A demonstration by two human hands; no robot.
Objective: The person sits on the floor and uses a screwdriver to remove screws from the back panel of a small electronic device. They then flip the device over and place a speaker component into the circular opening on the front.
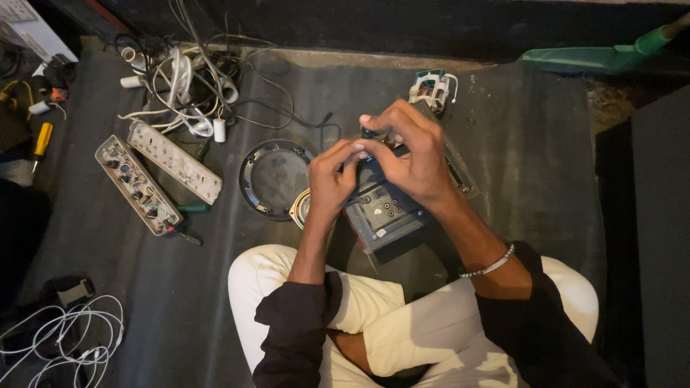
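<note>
Head cam: both hands working over a dark grey rectangular electronic unit w/ small sockets [384, 212], lying on the grey mat [517, 144] just in front of the crossed legs. Left hand [332, 176] & right hand [410, 154] are curling, fingertips pinching a small dark part on the unit's top edge. A round black ring cover [273, 178] is sitting just left; an opened white power strip [154, 176] further left.
</note>
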